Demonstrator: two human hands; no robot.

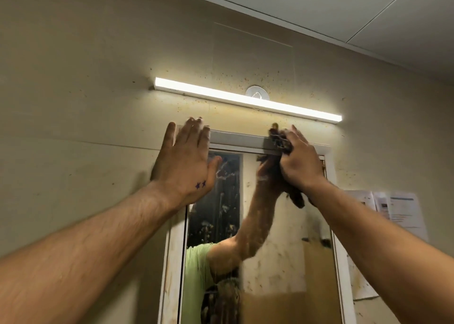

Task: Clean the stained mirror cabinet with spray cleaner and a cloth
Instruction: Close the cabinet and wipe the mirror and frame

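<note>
Head view: left hand [187, 160] lies flat, fingers spread, on the mirror cabinet's [242, 142] top left corner; right hand [301, 161] presses a bunched dark cloth [278, 140] against its top edge.

The right hand [301, 162] is covering most of the dark cloth [278, 140], so only crumpled ends are showing. The left hand [188, 156] is hiding the mirror cabinet's [242, 141] upper left corner, its fingertips blurring. The cabinet's lower part is running off the bottom edge. Text on the papers [393, 209] is reading too small to make out.
</note>
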